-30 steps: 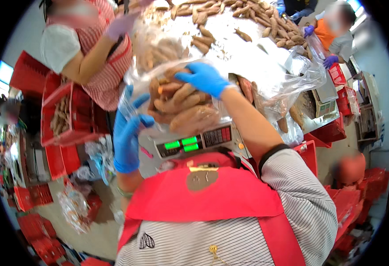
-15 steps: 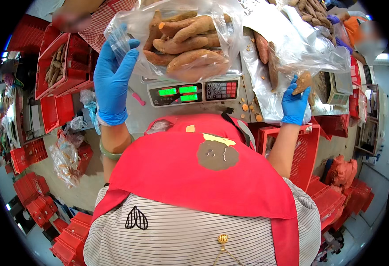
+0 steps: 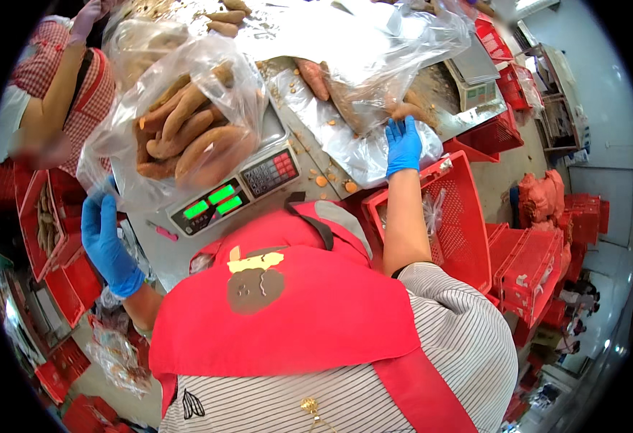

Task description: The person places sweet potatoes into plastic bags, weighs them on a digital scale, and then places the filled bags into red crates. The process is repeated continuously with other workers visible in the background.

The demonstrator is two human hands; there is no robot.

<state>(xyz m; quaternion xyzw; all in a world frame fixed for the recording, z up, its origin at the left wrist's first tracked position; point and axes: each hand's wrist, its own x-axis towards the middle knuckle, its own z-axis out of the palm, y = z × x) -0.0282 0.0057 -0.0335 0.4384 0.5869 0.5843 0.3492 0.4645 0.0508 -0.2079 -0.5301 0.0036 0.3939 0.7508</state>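
Resting on scale [image 3: 237, 189]: bag [image 3: 235, 101] of sweet potatoes [image 3: 183, 137]; hands [image 3: 404, 150] well apart.

Left grip [image 3: 112, 245], fingers [image 3: 106, 213] extended forward; right arm [image 3: 407, 224] stretched forward, right grip [image 3: 404, 149] palm down.

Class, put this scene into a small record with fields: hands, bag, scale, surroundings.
Left: blue-gloved left hand at the edge of a clear plastic bag; grip unclear
Right: blue-gloved right hand, fingertips at a brown tapered sweet potato; contact unclear
Bag contents: long brown sweet potatoes
Under bag: grey electronic scale, green displays lit
Nearby: red perforated plastic crate, round orange slices
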